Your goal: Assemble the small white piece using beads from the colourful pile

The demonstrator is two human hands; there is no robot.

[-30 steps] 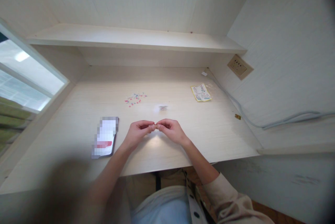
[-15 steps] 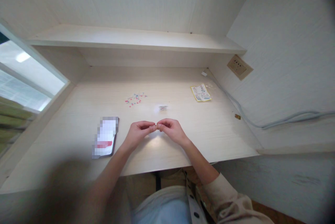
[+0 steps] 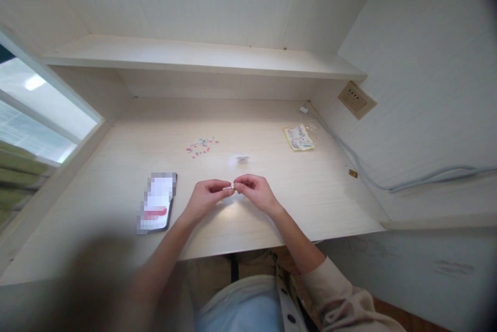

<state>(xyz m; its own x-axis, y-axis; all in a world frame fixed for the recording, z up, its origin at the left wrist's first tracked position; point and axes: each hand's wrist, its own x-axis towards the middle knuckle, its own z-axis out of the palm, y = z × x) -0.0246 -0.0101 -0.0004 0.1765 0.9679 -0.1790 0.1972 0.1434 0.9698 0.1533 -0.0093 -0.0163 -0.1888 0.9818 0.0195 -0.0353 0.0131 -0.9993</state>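
My left hand [image 3: 207, 197] and my right hand [image 3: 254, 192] meet fingertip to fingertip above the front of the desk [image 3: 322, 207]. Both are pinched closed around a tiny white piece [image 3: 232, 186], too small for me to name. Just beyond my fingers lies a small whitish item [image 3: 243, 160] with a bright glare beside it. Farther off to the left, small pink and blue beads or pieces [image 3: 202, 147] are scattered on the desk.
A phone [image 3: 159, 202] with a lit screen lies left of my hands. Toward the back right is a yellow-edged printed packet [image 3: 298, 138]. Grey cables [image 3: 373, 183] run along the right side, under a wall socket [image 3: 356, 99]. A shelf [image 3: 209, 57] spans the back.
My fingertips have shifted slightly, and a little more of the tiny white piece shows between them. Everything on the desk has stayed put.
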